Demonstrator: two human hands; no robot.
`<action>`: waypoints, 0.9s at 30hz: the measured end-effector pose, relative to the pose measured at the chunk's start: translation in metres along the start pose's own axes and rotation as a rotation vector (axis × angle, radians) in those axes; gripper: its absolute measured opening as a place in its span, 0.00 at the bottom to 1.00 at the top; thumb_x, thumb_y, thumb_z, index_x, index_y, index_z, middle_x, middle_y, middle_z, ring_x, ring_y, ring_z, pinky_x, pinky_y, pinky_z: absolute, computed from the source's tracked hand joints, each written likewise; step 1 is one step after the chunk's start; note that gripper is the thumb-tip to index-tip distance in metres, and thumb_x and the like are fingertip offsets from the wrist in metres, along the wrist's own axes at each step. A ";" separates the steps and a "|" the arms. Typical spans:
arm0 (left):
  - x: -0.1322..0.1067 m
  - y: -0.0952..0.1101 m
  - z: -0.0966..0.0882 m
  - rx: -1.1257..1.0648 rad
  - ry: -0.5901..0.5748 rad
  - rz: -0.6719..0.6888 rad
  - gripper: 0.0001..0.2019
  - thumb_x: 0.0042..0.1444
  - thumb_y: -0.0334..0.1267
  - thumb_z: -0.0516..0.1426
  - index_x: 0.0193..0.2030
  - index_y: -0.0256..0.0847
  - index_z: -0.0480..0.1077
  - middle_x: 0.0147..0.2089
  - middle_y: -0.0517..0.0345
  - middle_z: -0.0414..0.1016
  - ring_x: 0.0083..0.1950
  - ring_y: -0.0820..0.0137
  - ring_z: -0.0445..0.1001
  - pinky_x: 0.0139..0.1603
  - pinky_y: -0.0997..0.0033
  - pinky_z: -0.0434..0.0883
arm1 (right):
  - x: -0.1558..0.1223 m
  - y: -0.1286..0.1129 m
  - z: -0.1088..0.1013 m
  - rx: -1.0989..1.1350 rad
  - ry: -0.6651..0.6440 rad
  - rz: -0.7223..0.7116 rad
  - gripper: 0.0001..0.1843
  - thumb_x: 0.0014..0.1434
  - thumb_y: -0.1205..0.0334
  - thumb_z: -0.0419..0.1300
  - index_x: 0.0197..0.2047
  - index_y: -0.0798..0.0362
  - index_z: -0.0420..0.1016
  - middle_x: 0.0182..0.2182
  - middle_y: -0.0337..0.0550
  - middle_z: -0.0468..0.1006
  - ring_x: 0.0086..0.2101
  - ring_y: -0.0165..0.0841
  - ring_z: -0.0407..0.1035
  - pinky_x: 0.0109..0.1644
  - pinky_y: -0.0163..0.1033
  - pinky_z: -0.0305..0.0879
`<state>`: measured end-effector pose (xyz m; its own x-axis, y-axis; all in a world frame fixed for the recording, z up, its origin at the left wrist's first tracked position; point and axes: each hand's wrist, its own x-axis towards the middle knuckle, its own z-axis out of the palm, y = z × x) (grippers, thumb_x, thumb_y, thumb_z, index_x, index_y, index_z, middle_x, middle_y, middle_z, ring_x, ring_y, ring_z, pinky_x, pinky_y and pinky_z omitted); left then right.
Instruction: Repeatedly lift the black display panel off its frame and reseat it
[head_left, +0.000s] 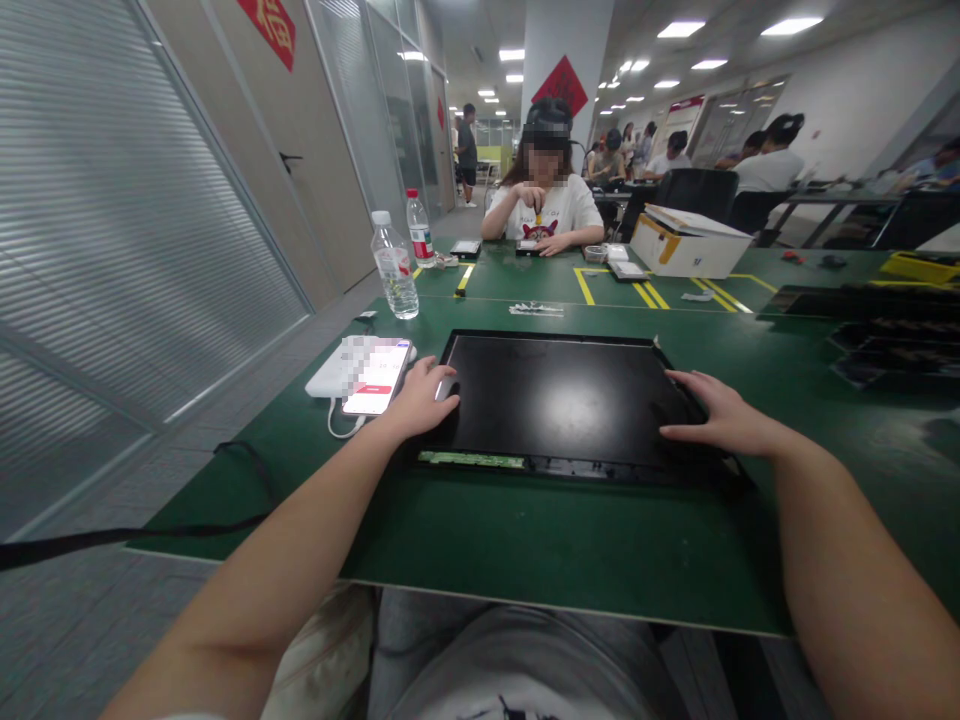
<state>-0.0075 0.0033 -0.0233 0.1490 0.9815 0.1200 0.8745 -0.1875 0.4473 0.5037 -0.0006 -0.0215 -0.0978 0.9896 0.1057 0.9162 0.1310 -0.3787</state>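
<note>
A black LCD screen panel (pixel 555 395) lies flat on the green table in front of me, its glossy face up. Along its near edge a green circuit strip (pixel 471 460) is exposed at the left. My left hand (pixel 427 398) grips the panel's left side, thumb over the face and fingers along the edge. On the opposite side, my right hand (pixel 720 412) holds the right edge, with fingers and thumb spread along it. What lies under the panel is hidden.
Left of the panel are a charging phone (pixel 379 375) on a white block (pixel 330 370) and a water bottle (pixel 395 270). Dark panels (pixel 900 330) are stacked at the right. Across the table (pixel 562 550) sits a person (pixel 577 205) near a white box (pixel 690 245).
</note>
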 end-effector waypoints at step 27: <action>-0.010 0.015 -0.007 0.009 -0.026 0.163 0.26 0.62 0.52 0.61 0.63 0.40 0.74 0.75 0.37 0.61 0.76 0.42 0.64 0.76 0.41 0.62 | -0.005 0.016 -0.004 -0.081 -0.394 0.009 0.74 0.42 0.34 0.75 0.84 0.34 0.42 0.81 0.52 0.47 0.77 0.64 0.39 0.75 0.71 0.48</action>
<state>0.0011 -0.0093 -0.0115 0.3011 0.9388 0.1675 0.8420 -0.3441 0.4155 0.5201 -0.0035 -0.0239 -0.2165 0.9400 -0.2636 0.9439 0.1327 -0.3023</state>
